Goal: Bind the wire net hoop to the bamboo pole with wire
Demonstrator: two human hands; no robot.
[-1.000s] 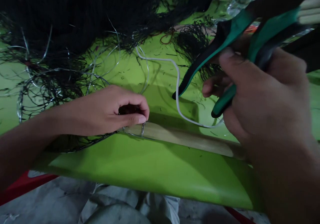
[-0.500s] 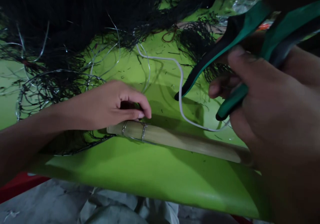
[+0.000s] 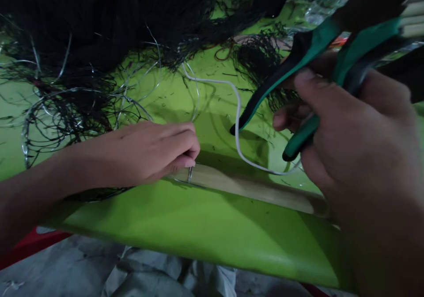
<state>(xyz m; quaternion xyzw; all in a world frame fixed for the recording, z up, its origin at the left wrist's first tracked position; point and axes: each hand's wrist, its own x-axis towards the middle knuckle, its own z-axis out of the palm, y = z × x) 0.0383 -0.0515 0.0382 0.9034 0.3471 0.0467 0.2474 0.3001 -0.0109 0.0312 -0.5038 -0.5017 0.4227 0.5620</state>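
Note:
My left hand [image 3: 159, 149] is closed in a pinch at the left end of a pale wooden stick [image 3: 245, 186], its fingertips at a thin wire loop [image 3: 190, 173] wound round the stick. What the pinch holds is too small to name. On the right, my right hand [image 3: 351, 124] grips green-and-black pliers [image 3: 364, 54], whose handles point down and left. A white cord [image 3: 237, 124] curves over the green surface and runs to my right hand. Black netting [image 3: 79, 116] with clear line lies behind and left of my left hand.
A big heap of black net [image 3: 109, 23] fills the upper left. A smaller black tangle [image 3: 256, 58] lies near the pliers. A clear bottle [image 3: 326, 3] stands at the upper right. The green table edge [image 3: 205, 244] runs along the bottom.
My left hand has lowered onto the stick's left end and its fingers have closed, covering one wire loop. My right hand and the pliers have shifted slightly left.

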